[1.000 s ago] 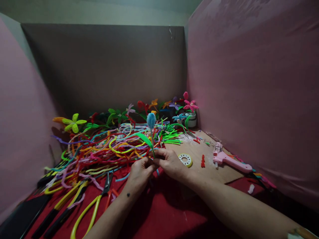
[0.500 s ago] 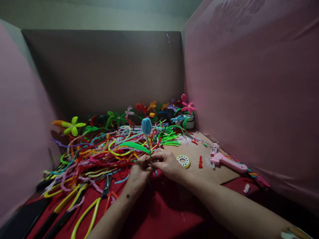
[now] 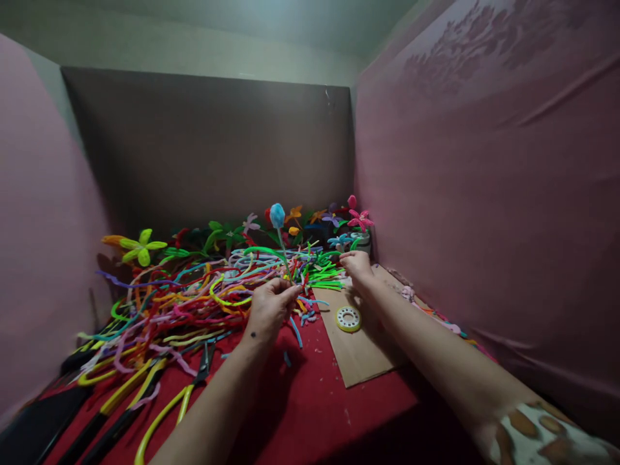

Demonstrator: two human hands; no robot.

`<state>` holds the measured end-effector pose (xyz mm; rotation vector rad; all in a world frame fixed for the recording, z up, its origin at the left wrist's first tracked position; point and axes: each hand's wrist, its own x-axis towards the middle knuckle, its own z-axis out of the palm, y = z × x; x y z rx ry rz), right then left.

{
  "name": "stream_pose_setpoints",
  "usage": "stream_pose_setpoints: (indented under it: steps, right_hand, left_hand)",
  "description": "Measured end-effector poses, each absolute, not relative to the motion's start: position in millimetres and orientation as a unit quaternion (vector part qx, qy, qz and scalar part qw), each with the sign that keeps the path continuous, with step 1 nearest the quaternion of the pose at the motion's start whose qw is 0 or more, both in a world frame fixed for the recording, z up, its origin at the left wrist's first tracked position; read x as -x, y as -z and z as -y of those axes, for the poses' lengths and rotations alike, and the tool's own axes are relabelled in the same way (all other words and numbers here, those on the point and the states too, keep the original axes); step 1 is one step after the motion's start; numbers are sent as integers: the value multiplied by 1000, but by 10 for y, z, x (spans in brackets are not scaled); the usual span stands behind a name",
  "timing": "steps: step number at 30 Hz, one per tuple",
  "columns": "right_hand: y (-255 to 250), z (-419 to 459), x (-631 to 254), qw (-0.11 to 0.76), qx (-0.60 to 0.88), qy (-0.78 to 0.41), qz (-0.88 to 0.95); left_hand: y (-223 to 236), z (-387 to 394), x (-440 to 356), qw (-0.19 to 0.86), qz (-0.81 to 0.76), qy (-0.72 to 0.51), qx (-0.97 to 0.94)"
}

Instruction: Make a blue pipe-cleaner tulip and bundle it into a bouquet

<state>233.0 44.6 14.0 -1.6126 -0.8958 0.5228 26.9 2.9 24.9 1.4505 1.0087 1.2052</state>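
My left hand pinches the thin stem of a pipe-cleaner tulip, which stands upright with a fuzzy blue head. One long green leaf curves out to the left from its stem. Further right and farther back, my right hand reaches over the cardboard, its fingers drawn together. It is close to a light-blue pipe-cleaner flower near a white pot. What lies between its fingertips, if anything, is hidden.
Loose coloured pipe cleaners cover the left and middle. A tape roll lies on cardboard. Yellow-handled scissors and black-and-yellow pliers are at front left. Finished flowers line the back. A pink glue gun is partly hidden.
My right hand has let go of the tulip stem and moved right and away toward the back. The tulip, still in my left hand, has shifted slightly up and left.
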Motion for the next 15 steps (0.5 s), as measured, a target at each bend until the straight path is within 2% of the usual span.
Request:
stream_pose_setpoints:
  steps: [4,9,15]
  right_hand:
    - [-106,-666,-2597,447,799,-137,378]
    - [-25,-747,-2623,309,868,-97,376]
    - [-22,-885,-2680,242,886,-107,380]
  left_hand:
    - [-35,-80,-250,498,-407,-489,-589]
    - [77,-111,-174,475,-419,-492,-597]
    - [106,-125,-184,477,-409,-483,-610]
